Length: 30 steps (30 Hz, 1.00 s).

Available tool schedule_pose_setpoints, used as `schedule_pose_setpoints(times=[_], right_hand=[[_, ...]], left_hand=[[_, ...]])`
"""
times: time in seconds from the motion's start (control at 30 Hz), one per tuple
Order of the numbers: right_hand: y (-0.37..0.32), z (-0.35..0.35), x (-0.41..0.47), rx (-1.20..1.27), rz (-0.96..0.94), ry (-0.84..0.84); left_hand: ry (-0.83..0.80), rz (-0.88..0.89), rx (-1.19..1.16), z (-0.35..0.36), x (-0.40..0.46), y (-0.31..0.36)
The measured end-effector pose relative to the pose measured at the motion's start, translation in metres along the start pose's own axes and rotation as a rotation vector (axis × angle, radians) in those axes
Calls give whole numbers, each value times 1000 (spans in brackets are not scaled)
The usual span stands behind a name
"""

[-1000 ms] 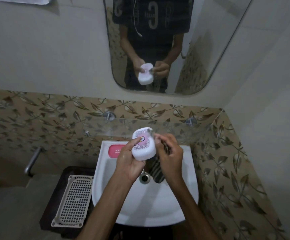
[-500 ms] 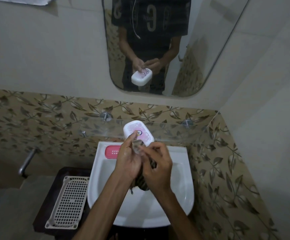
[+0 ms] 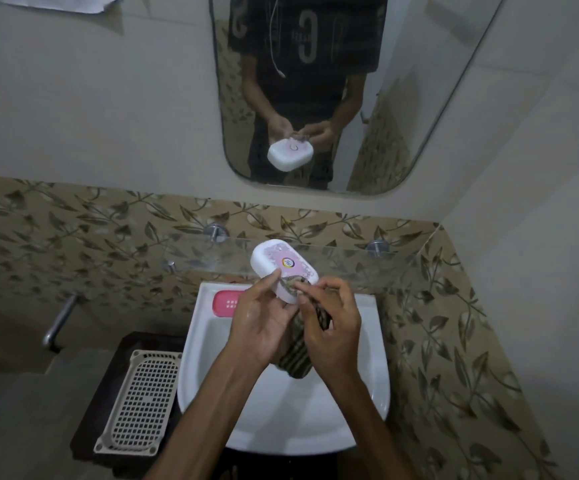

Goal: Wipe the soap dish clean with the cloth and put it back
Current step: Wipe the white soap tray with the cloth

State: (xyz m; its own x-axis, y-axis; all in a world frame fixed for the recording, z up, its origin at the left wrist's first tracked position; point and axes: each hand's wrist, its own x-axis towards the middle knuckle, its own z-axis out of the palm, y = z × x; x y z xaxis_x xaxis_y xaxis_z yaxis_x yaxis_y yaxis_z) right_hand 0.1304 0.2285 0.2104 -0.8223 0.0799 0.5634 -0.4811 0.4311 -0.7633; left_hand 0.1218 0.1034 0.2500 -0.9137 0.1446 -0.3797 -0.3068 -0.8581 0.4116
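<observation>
Both hands meet over the basin, and the work sits between them. His left hand (image 3: 264,327) cups the white soap dish (image 3: 283,268) from beneath, thumb curled over its near edge, tilting the patterned pink lid up and away so the near end faces him. His right hand (image 3: 329,323) pinches a bunched corner of the striped cloth (image 3: 296,355) against that near end; the rest of the cloth hangs down between the palms. Held this way, one hand seems to steady the dish while the other rubs, and any drips would fall into the sink (image 3: 367,393) below.

Just behind the dish runs a glass shelf (image 3: 350,263) on two metal pegs, probably where the dish belongs, though I cannot tell for certain. A pink soap tray (image 3: 224,303) rests on the sink's back left corner, close to his left wrist. To the left, a perforated plastic tray (image 3: 139,400) lies on a dark stand, and a metal tap (image 3: 58,323) juts from the leaf-patterned tiles. The mirror (image 3: 419,98) above reflects the hands and dish. Nothing blocks the way to the shelf; its front edge is the only thing to clear.
</observation>
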Motion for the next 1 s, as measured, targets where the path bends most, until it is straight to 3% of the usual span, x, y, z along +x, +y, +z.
schedule_pose_setpoints(times=[0.13,0.3,0.47,0.8,1.0], right_hand=[[11,-13,12,82,169,-123],[19,-25,18,136,160,-218],[25,-28,12,116,267,-168],[20,-9,-15,17,275,-99],[11,1,-29,11,159,-147]], left_hand=[[9,-56,17,-11,-3,16],[35,-192,82,-16,-5,35],[55,-83,90,-25,-1,34],[80,-99,212,-27,0,3],[87,-12,45,-38,1,-5]])
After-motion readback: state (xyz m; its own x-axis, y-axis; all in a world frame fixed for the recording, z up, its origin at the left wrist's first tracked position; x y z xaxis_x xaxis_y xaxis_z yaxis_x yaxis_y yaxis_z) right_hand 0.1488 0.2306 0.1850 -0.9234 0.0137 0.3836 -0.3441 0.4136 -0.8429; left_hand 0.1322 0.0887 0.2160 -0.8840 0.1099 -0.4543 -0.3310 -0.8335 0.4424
